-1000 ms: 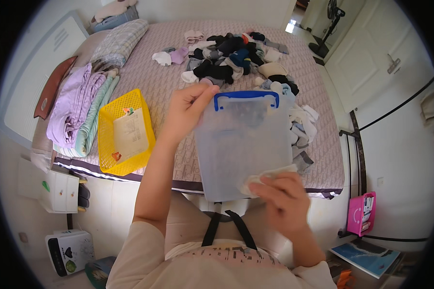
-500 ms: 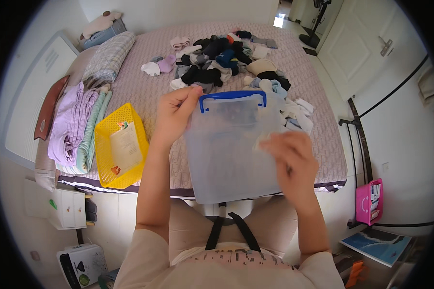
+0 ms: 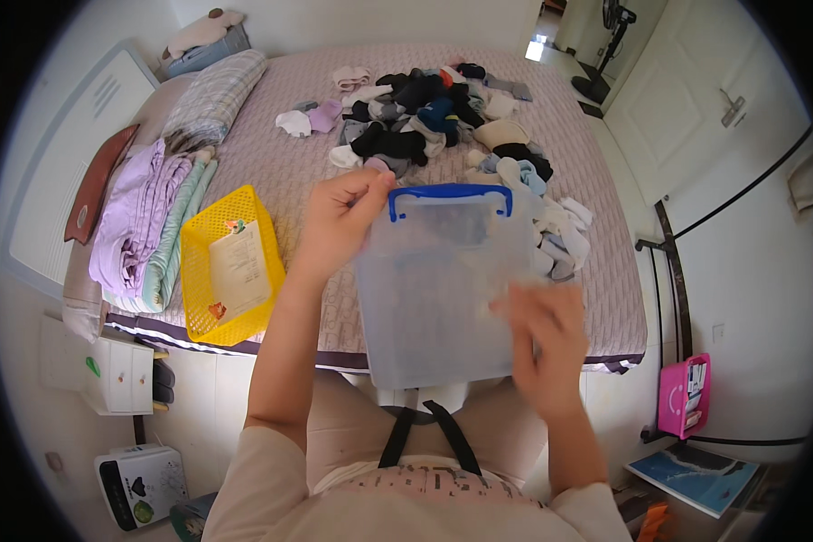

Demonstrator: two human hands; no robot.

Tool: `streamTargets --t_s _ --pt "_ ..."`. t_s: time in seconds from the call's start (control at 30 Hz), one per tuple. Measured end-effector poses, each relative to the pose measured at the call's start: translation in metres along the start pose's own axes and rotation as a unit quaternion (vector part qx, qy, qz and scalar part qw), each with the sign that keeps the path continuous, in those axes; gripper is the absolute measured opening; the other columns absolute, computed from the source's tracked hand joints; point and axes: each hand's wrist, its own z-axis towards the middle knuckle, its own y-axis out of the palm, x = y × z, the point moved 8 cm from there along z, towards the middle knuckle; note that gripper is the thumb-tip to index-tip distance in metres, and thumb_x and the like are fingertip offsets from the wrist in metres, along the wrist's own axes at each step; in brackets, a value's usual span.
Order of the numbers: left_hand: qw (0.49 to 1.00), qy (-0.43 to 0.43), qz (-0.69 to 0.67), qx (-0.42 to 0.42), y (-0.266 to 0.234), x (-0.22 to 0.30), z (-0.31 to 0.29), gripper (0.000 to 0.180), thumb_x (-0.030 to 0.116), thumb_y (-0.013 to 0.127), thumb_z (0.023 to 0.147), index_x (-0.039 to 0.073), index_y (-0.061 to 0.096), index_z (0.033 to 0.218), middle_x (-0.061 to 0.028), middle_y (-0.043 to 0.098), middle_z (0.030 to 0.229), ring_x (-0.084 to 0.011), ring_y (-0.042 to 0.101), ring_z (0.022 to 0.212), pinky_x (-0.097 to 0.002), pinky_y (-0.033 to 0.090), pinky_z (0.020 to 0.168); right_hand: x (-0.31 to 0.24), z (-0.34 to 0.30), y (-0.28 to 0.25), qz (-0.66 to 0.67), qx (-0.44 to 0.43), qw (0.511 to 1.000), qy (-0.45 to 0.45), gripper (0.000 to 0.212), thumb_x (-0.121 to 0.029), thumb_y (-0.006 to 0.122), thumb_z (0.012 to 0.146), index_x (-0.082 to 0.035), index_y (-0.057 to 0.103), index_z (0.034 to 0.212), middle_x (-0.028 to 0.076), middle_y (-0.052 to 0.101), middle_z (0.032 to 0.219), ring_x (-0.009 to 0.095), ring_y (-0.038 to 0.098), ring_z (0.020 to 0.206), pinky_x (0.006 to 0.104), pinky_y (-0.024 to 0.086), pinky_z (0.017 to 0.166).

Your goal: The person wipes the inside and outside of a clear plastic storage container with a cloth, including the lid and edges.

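Observation:
A translucent plastic storage box [image 3: 425, 316] with a blue handle [image 3: 450, 191] is held up in front of me at the near edge of the bed. My left hand [image 3: 345, 217] is closed on its upper left corner, thumb by the handle's end. Over the lower right of the box's face is my right hand [image 3: 549, 343], its fingers bent and smeared by motion. Whether those fingertips touch the plastic or pinch anything, I cannot tell. Beyond the box, a heap of socks [image 3: 393, 143] in black, white, grey and other colours is spread over the bed.
A yellow plastic basket [image 3: 278, 271] holding a paper stands left on the bed [image 3: 325, 307], beside folded lilac bedding [image 3: 144, 226]. A white drawer unit [image 3: 122, 378] is at lower left. Right of the bed are a black rack [image 3: 673, 298] and a pink basket [image 3: 673, 397].
My right hand has moved down a little across the front of the box. My left hand keeps its grip on the corner. The whole view has shifted slightly.

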Motion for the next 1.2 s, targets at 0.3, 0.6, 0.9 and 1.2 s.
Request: streamTargets --t_s 0.3,0.6,0.9,1.2 --pt "0.999 -0.011 -0.017 -0.033 -0.005 -0.002 -0.005 0.025 0.019 0.06 0.101 0.002 0.065 0.083 0.0076 0.05 0.061 0.0003 0.041 0.05 -0.0209 0.027 0.045 0.006 -0.018 -0.01 0.094 0.001 0.994 0.061 0.027 0.011 0.064 0.077 -0.007 0.076 0.092 0.008 0.068 0.093 0.023 0.058 0.082 0.0318 0.046 0.072" --pt "0.999 0.005 -0.031 0.011 -0.022 -0.014 -0.013 0.024 0.016 0.056 0.103 0.0 0.067 0.089 0.0041 0.059 0.074 -0.0022 0.049 0.068 -0.0202 0.037 0.06 0.025 -0.003 0.0 0.118 0.064 0.989 0.065 0.027 0.009 0.065 0.082 -0.007 0.076 0.1 0.008 0.071 0.092 0.02 0.062 0.08 0.0282 0.05 0.072" --pt "0.994 -0.048 0.097 0.018 -0.071 -0.021 -0.027 0.035 0.021 0.047 0.105 -0.004 0.068 0.093 -0.0032 0.066 0.086 -0.0094 0.057 0.079 -0.0242 0.044 0.072 0.017 -0.081 -0.001 0.386 0.002 0.916 0.11 0.026 0.013 0.07 0.077 -0.002 0.075 0.098 0.009 0.069 0.09 0.019 0.064 0.084 0.0278 0.05 0.072" --pt "0.888 0.222 0.4 -0.055 0.003 0.128 -0.018 0.032 0.025 0.063 0.094 0.003 0.064 0.117 -0.011 0.069 0.102 -0.027 0.065 0.094 -0.0389 0.045 0.085 -0.006 -0.043 0.055 0.364 0.004 0.928 0.079 0.029 0.008 0.074 0.079 -0.007 0.076 0.103 0.007 0.068 0.093 0.02 0.064 0.092 0.0287 0.05 0.08"
